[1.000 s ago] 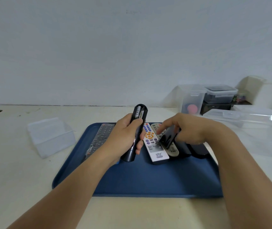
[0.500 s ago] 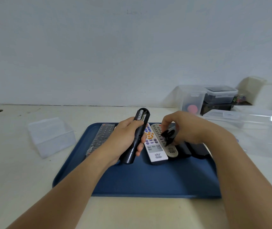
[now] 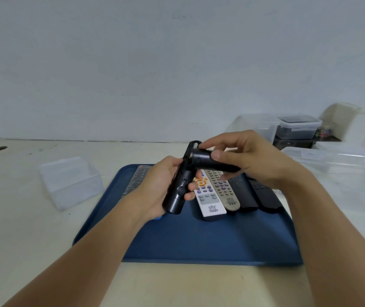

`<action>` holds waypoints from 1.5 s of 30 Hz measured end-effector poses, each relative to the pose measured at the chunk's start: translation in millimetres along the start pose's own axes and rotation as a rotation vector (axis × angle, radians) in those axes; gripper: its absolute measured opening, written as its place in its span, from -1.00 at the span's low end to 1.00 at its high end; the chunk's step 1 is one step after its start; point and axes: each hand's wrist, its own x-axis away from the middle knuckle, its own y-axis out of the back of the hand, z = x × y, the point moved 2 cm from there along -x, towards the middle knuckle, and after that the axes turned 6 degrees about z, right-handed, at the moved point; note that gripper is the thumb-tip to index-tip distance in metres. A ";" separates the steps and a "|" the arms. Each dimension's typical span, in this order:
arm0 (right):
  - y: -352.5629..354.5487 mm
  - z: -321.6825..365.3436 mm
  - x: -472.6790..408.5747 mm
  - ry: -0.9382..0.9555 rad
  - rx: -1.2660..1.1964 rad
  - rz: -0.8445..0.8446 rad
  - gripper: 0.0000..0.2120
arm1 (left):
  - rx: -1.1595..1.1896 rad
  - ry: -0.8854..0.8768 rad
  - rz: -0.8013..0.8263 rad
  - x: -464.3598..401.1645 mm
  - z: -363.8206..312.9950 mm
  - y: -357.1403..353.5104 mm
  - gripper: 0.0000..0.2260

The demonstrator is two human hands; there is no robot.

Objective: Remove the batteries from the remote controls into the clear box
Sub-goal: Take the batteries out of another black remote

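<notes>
Above the blue tray (image 3: 210, 244), the left hand (image 3: 158, 187) grips a black remote (image 3: 180, 185), fingers wrapped around its lower body so it stands tilted with the battery end uppermost. The right hand (image 3: 250, 156) pinches a black battery cover (image 3: 212, 161) between thumb and fingers, holding it crosswise against the open top of that remote, where something pale, probably a battery end, shows in the compartment. On the tray lie the other remotes side by side: a white remote (image 3: 209, 200), a grey remote (image 3: 223, 191), two dark ones to their right, and a wrapped one (image 3: 136, 180) partly hidden behind the left wrist. The clear box (image 3: 70, 182) sits on the desk (image 3: 22, 229) just left of the tray, apart from both hands; whether it holds anything I cannot tell.

The remote looks light, stiff and smooth-skinned, so a full wrap around its waist, as now, seems the safest hold. The cover is thin plastic and likely flexes or snaps at its tabs, so it is best taken by its edges. The batteries should be small, hard and prone to rolling; I would lever each out from the spring end with a fingertip, then pinch it around the middle to carry it leftward.
</notes>
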 end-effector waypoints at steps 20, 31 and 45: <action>-13.9 -14.9 -18.1 -0.024 0.085 -0.232 -0.49 | 0.001 0.011 0.057 0.7 1.3 2.5 -0.64; 0.7 -17.2 -15.8 0.037 0.045 -0.487 -0.46 | -0.079 -0.032 0.042 1.5 0.5 0.6 -0.58; -22.8 -32.0 -29.2 -0.011 0.065 -0.483 -0.40 | -0.248 -0.247 -0.228 0.1 1.9 5.8 -0.45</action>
